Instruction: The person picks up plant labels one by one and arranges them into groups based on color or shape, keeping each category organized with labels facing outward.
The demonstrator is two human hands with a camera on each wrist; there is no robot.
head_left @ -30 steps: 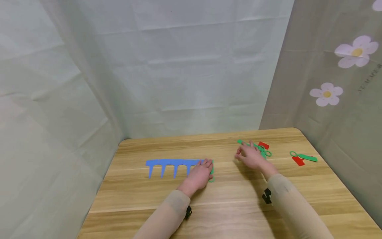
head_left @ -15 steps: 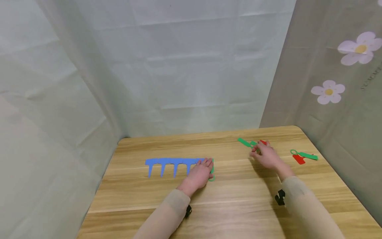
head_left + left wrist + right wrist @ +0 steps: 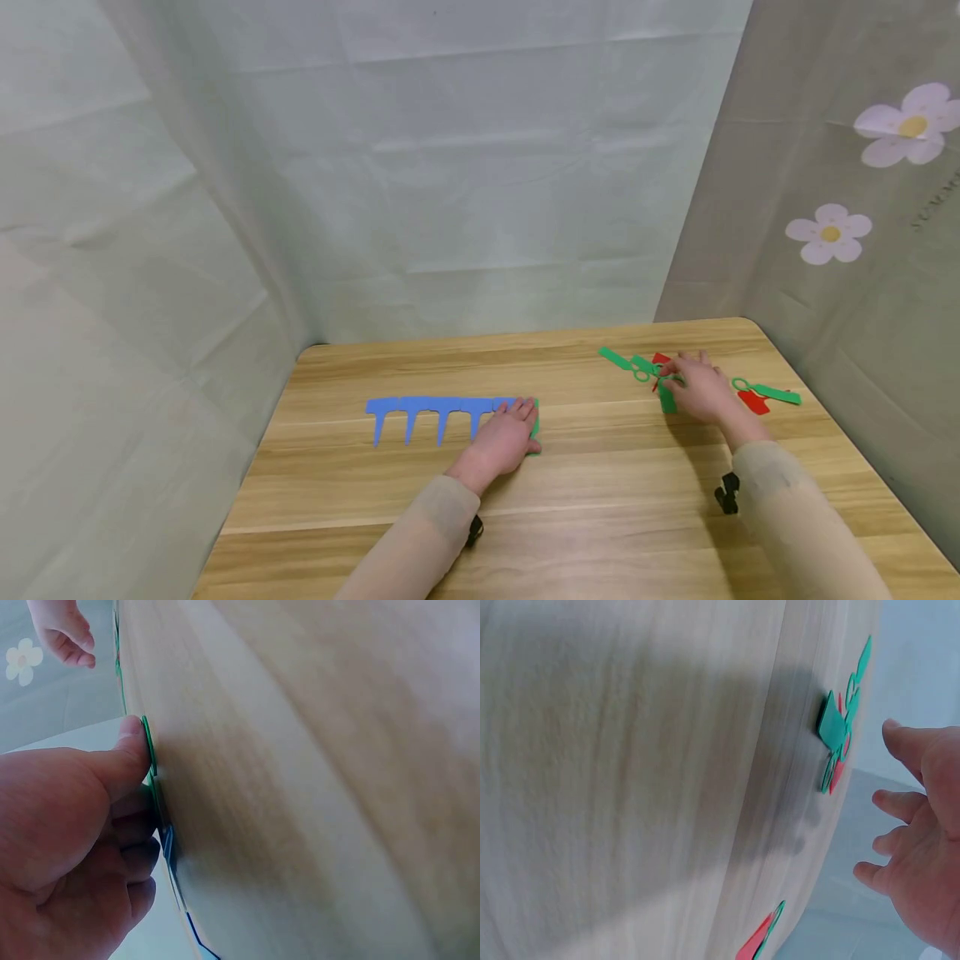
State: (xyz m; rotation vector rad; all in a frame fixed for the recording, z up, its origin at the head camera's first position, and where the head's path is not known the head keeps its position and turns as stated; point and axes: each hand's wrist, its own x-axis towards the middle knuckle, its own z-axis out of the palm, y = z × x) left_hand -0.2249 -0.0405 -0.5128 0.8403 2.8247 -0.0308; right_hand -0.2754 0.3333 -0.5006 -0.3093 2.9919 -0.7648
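Several blue T-shaped plant labels (image 3: 442, 405) lie side by side in a row on the wooden table. My left hand (image 3: 506, 432) rests with straight fingers on the right end of that row, over a green ring-ended tag (image 3: 536, 425) that is mostly hidden beneath it. In the left wrist view, its thumb lies against the green tag (image 3: 148, 739). My right hand (image 3: 699, 389) hovers above a pile of green ring-ended tags (image 3: 666, 397) mixed with red labels (image 3: 661, 359). The right wrist view shows its fingers (image 3: 900, 804) spread, holding nothing, apart from the pile (image 3: 831, 724).
Another green tag (image 3: 777, 393) lies across a red label (image 3: 753, 403) near the table's right edge. Pale cloth (image 3: 480, 183) hangs behind the table, and a flower-printed curtain (image 3: 832, 300) stands at its right.
My right hand has moved rightward over the pile of green and red pieces, uncovering the tags at its left. My left hand stays on the end of the blue row.
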